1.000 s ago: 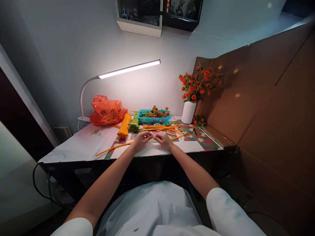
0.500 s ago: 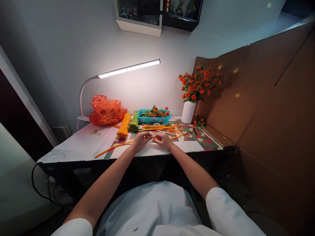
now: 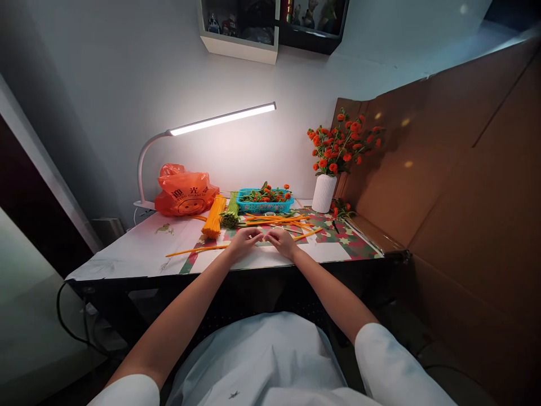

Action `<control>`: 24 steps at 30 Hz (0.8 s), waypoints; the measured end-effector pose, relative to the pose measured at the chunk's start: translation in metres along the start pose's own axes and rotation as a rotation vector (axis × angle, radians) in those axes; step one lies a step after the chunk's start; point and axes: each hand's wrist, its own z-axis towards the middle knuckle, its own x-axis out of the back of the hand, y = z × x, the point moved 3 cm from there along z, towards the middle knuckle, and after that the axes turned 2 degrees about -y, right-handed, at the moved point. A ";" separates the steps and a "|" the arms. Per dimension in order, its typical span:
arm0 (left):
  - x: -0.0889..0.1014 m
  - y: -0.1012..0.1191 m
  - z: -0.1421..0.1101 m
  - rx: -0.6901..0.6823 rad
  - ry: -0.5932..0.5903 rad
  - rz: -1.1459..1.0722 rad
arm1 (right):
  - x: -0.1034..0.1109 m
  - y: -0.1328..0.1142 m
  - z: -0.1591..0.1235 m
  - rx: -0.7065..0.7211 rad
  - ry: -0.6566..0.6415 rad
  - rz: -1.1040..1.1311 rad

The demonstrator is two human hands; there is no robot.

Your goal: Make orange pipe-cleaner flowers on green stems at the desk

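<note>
My left hand (image 3: 245,243) is closed, its thumb and fingertips pinched together above the white sheet at the table's front. An orange pipe cleaner (image 3: 196,251) runs out from it to the left, nearly level. Almost touching it, my right hand (image 3: 280,242) is pinched too, on the worked part of the same pipe cleaner, mostly hidden by the fingers. Another orange length (image 3: 309,233) shows just right of that hand; whether it is joined cannot be seen. Behind the hands lie several loose orange pipe cleaners (image 3: 291,221).
An orange pipe cleaner bundle (image 3: 214,217) and a green bundle (image 3: 230,211) lie left of a blue basket (image 3: 265,207) of orange flowers. A white vase (image 3: 324,193) stands at back right, a red plastic bag (image 3: 186,192) and lamp (image 3: 224,118) at left. Cardboard (image 3: 443,169) walls the right side.
The pipe cleaner's free left end dipped slightly, then swung up and away from the front edge. A bit of orange seen between the fingertips earlier is now hidden. Both hands stay almost in place.
</note>
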 end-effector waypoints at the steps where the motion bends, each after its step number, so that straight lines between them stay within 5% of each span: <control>1: 0.000 -0.001 0.000 0.006 -0.004 -0.002 | 0.000 0.000 0.000 0.001 -0.002 -0.005; 13: -0.001 -0.003 0.000 0.028 -0.014 -0.021 | -0.002 -0.003 -0.002 0.051 -0.005 -0.085; 24: 0.000 -0.003 -0.001 0.061 -0.075 -0.035 | -0.006 -0.014 -0.002 0.200 -0.036 -0.490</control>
